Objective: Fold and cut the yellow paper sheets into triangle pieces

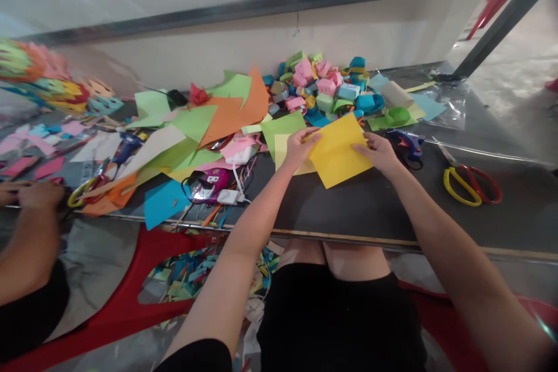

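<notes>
Resting close to the front edge of the tabletop (349,216), left of the middle, a purple glue gun (214,179) sits among loose paper. To its right, the left hand (300,148) pinches the left side of a yellow sheet (342,150), thumb on top, the fingers mostly hidden beneath; a pale yellow sheet (281,150) lies partly under that hand. The yellow sheet is over the tabletop, back from the front edge, one corner pointing toward it. It looks flat and should be very light, stiff enough to keep its shape between two grips, yet easy to crease or tear. Its opposite edges seem the best places to take it, with light fingertip pressure. The right hand (380,151) does so on the right side, its thumb over the face and grip narrowed to the paper; how firmly either hand presses, I cannot tell. Just beyond lies a blue glue gun (408,144), then open-handled scissors (461,168) toward the tabletop's right end.
</notes>
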`<move>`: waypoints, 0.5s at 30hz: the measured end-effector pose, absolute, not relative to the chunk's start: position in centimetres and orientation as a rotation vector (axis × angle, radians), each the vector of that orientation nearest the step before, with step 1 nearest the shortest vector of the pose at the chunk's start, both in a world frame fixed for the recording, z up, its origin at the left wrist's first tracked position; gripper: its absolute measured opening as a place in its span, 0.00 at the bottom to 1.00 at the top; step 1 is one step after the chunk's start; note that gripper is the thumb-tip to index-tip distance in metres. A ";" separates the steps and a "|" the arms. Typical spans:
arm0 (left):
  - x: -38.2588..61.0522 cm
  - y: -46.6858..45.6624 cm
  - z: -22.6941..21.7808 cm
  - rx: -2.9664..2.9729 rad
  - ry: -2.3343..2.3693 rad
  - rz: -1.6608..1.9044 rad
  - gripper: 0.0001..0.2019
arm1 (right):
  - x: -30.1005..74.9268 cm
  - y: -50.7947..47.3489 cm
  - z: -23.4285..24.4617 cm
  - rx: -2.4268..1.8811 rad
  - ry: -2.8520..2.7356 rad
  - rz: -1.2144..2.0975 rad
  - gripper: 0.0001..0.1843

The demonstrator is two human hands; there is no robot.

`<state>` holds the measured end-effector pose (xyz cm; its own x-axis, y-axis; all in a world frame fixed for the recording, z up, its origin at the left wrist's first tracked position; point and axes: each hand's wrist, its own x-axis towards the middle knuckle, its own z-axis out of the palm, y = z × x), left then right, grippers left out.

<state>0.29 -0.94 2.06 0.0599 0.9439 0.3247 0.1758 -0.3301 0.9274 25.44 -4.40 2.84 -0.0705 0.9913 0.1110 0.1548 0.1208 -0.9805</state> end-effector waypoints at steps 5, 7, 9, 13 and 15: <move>-0.1 -1.1 2.9 2.191 1.188 1.225 0.51 | 26.4 -4.7 2.4 -1.258 -1.323 1.131 0.26; 0.2 -1.6 3.0 2.379 1.177 1.083 0.53 | 26.6 -5.0 2.7 -1.301 -1.363 1.078 0.24; 0.8 -2.1 2.8 2.417 1.127 0.921 0.53 | 26.6 -5.4 3.2 -1.346 -1.457 1.035 0.23; 2.0 -2.7 1.8 2.181 1.066 0.825 0.50 | 26.6 -5.6 4.7 -1.363 -1.666 1.007 0.21; 2.2 -2.4 1.3 2.017 1.024 0.913 0.42 | 26.9 -5.4 5.2 -1.358 -1.738 1.000 0.20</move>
<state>2.17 -2.44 1.34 0.4421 0.8539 0.2744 0.3702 -0.4524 0.8113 26.89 -5.38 5.21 -0.2011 0.9772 0.0676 0.4324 0.1505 -0.8890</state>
